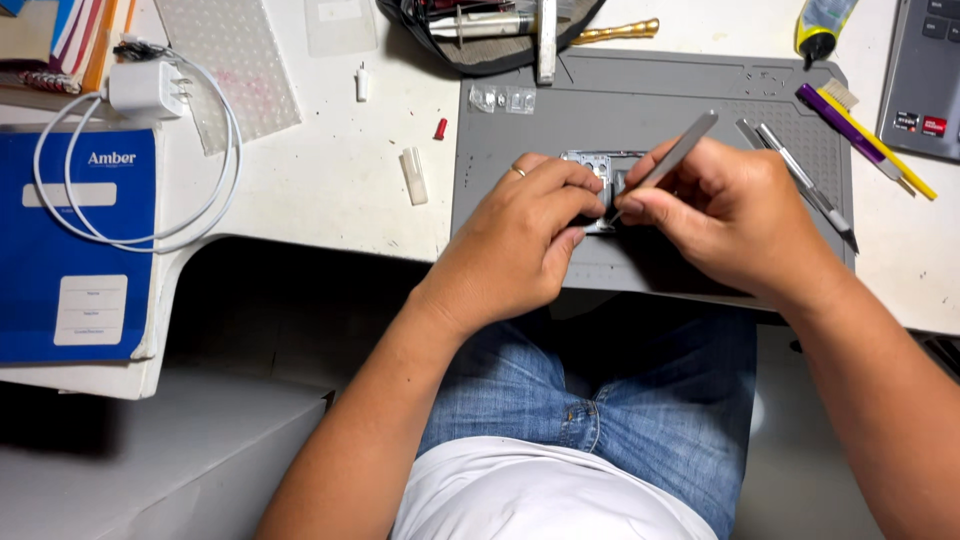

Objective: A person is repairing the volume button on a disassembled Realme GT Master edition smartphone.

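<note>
Head view: both hands work a small silvery metal frame part (598,175) on a grey mat (700,90).
Left hand (520,235) fingers pinch its edge; right hand (725,215) fingers grip slim metal tweezers (680,152); likely light, thin, bendable; best held by edges.

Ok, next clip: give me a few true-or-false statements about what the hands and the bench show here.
1. The right hand holds a grey metal tool. True.
2. The left hand rests on the blue folder. False: it steadies a small metal part on the grey work mat.
3. A ring sits on a left-hand finger. True.
4. The white charger lies on the mat. False: it sits left of it, near the blue folder.
</note>
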